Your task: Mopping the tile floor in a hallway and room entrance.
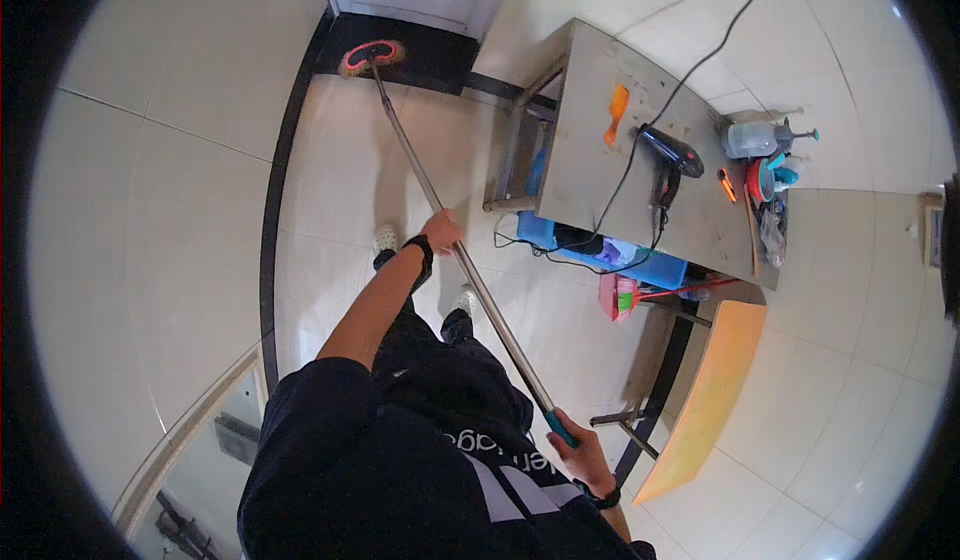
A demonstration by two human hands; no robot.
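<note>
A long-handled broom (497, 320) slants across the view, its silver pole running from my body up to the far left. Its head (372, 56), pink-rimmed with brownish bristles, rests on the black strip of floor before the door. Around the middle of the pole, my left hand (442, 232) is closed. My right hand (585, 457) grips the teal end of the handle, close to my waist. Both wrists carry dark bands.
To the right stands a metal table (600, 185) with a hair dryer (672, 150), an orange comb (617, 113) and a spray bottle (752, 140). A cord hangs off its near edge. Below are a blue bin (655, 272), a pink dustpan (615, 298) and a wooden-topped bench (712, 390).
</note>
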